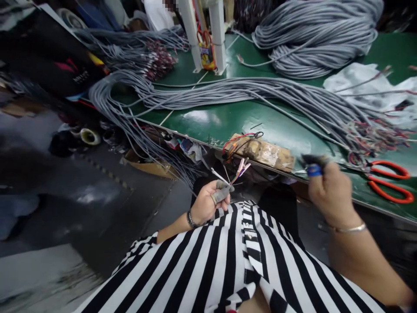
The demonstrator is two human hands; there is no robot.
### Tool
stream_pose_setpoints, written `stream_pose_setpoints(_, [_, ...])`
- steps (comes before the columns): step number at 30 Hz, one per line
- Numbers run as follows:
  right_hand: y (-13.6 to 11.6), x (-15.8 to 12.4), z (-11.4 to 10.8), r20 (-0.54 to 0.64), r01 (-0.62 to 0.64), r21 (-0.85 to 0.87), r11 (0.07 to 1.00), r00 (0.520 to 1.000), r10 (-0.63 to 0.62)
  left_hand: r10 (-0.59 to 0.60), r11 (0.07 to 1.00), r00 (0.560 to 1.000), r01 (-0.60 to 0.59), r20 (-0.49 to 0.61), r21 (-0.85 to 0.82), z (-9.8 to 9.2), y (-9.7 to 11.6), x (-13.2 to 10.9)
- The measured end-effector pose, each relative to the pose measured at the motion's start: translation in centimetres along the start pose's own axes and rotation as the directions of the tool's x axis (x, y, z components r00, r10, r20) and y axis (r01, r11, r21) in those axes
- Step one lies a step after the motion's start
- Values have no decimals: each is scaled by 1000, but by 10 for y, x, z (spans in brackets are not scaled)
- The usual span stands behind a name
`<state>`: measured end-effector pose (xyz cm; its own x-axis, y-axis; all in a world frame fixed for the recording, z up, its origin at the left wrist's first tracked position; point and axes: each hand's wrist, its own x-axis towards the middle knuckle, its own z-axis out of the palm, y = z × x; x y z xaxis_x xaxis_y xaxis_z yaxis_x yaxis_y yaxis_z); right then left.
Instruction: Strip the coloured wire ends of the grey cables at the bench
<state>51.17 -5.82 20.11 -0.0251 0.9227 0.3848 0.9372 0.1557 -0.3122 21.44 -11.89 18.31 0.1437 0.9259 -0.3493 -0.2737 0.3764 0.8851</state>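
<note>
One side first: how is your left hand [215, 195]?

Pinched firm on a fan of thin coloured wires [240, 170]. Grey covers [222, 194] on my digits.

Wires' position?

Just off the near edge of the green tabletop [283, 126], above my lap, splaying out past my grip. Wooden block [273, 156] near them, lying along that edge.

Right hand [332, 191]?

Raised by the edge, fingers curled, blurred. Something dark and blue [314, 169] at the fingertips; I can't tell if I'm gripping a tool.

Anything beside it?

Orange-handled scissors [391, 182], to its right. Behind: a long bundle of grey cables [208, 98] across the tabletop, bared ends at the right. Farther back, a thick grey coil [319, 34].
</note>
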Motion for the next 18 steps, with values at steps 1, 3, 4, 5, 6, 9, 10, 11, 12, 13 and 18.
stream_pose_setpoints(1, [-15, -12, 1, 38, 76, 125, 989, 996, -81, -2, 1000, 1000, 2, -9, 5, 0, -1, 0])
stream_pose_setpoints(3, [-44, -34, 8, 134, 223, 333, 916, 950, -280, 5, 999, 1000, -4, -29, 36, 2, -3, 2])
stream_pose_setpoints(4, [-57, -42, 12, 169, 260, 381, 888, 924, -343, 13, 998, 999, -10, -37, 61, 3, -5, 3])
stream_pose_setpoints(5, [-69, -48, 17, 190, 291, 400, 869, 902, -389, 21, 996, 999, -17, -44, 89, 5, -5, 4])
stream_pose_setpoints(6, [-77, -52, 21, 201, 317, 404, 858, 884, -421, 30, 993, 998, -24, -49, 118, 7, -6, 4])
stream_pose_setpoints(9, [-91, -58, 33, 167, 359, 357, 863, 884, -436, 53, 981, 997, -42, -52, 189, 12, -6, 4])
stream_pose_setpoints(10, [-92, -58, 35, 144, 360, 334, 871, 893, -425, 59, 977, 997, -47, -48, 208, 13, -6, 3])
stream_pose_setpoints(11, [-93, -58, 37, 126, 358, 312, 880, 903, -412, 63, 974, 997, -52, -45, 223, 14, -6, 2])
stream_pose_setpoints(12, [-93, -58, 38, 114, 354, 293, 888, 909, -400, 65, 971, 997, -53, -42, 234, 14, -7, 2])
stream_pose_setpoints(13, [-93, -59, 39, 108, 352, 281, 893, 913, -394, 63, 969, 997, -51, -39, 241, 14, -7, 1])
stream_pose_setpoints(18, [-95, -60, 42, 151, 352, 290, 890, 902, -406, 34, 971, 999, -25, -38, 237, 14, -7, 0])
